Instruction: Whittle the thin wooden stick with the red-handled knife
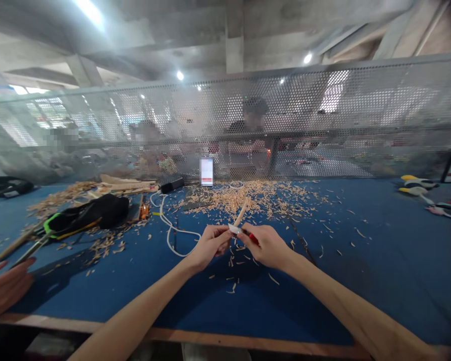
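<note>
My left hand (212, 245) is closed around the near end of a pale wooden stick (241, 211), which points away from me. Beside it, my right hand (262, 244) grips a knife with a red handle (253, 238). The knife's pale blade (234, 229) lies across the stick between my two hands. My fingers hide the stick's near end. Wood shavings (244, 195) are heaped just beyond the stick, and a few curls lie on the blue table (195, 306) below my hands.
A phone (206, 172) stands upright against the mesh partition (225, 125). A white cable (169, 230) runs left of my hands. Further left are a black bag (108, 210), wood pieces (124, 184) and another person's hand (7, 291). Yellow-tipped gloves (417, 184) lie right.
</note>
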The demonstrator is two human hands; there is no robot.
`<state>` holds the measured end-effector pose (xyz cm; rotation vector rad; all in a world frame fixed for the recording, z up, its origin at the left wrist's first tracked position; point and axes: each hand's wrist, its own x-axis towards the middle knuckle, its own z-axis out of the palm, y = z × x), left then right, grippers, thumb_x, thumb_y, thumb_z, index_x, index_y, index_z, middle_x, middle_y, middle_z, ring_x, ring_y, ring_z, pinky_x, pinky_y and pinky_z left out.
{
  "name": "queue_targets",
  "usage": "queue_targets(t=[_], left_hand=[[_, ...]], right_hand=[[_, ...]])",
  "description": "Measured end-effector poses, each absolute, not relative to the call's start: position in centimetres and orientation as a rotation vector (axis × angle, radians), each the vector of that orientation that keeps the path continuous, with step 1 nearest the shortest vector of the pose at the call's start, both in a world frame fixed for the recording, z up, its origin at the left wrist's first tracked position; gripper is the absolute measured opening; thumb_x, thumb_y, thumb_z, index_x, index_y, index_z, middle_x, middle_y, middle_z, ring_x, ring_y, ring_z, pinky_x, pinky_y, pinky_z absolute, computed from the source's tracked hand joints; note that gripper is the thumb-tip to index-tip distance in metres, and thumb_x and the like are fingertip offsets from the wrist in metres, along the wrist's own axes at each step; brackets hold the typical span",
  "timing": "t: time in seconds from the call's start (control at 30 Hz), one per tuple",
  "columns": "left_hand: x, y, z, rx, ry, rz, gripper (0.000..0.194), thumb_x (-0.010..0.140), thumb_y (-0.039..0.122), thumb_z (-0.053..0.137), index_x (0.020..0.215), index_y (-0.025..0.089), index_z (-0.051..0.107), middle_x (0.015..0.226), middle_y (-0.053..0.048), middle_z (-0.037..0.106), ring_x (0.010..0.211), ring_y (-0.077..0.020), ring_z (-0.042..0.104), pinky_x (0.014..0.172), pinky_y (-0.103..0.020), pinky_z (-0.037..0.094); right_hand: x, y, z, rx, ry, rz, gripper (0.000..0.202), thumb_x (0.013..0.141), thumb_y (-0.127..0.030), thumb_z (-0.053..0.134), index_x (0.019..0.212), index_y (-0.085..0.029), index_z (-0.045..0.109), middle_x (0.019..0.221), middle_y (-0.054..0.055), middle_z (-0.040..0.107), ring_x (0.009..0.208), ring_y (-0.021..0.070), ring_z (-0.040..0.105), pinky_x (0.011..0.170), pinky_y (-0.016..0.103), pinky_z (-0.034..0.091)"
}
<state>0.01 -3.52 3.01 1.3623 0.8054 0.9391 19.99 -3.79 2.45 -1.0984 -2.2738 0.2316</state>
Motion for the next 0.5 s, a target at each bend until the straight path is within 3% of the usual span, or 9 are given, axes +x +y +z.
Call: queue_targets(t=[0.2,0.5], left_hand=[[0.6,-2.9,2.4,1.303,0.822,0.932,0.049,0.072,0.062,0.078,0.078,0.016,0.062,0.043,0.012,0.031,0.039,-0.0047,0.024,0.037,-0.019,0.019],[1.6,-2.2,0.4,1.160,0.838,0.918,0.044,0.075,0.057,0.073,0.074,0.020,0.050,0.045,0.013,0.028,0.038,-0.0047,0.023,0.039,-0.018,0.019]], right_hand=[[20.5,-2.8,2.2,-1.187,-2.319,0.128,0.038,0.105,-0.047,0.039,0.094,-0.022,0.065,0.075,0.005,0.071,0.064,0.0171,0.060,0.061,0.028,0.027],[21.2,-1.1,1.2,-1.263,-2.382,0.063,0.036,0.104,-0.047,0.044,0.091,-0.023,0.068,0.070,0.005,0.071,0.061,0.0179,0.061,0.057,0.030,0.020]])
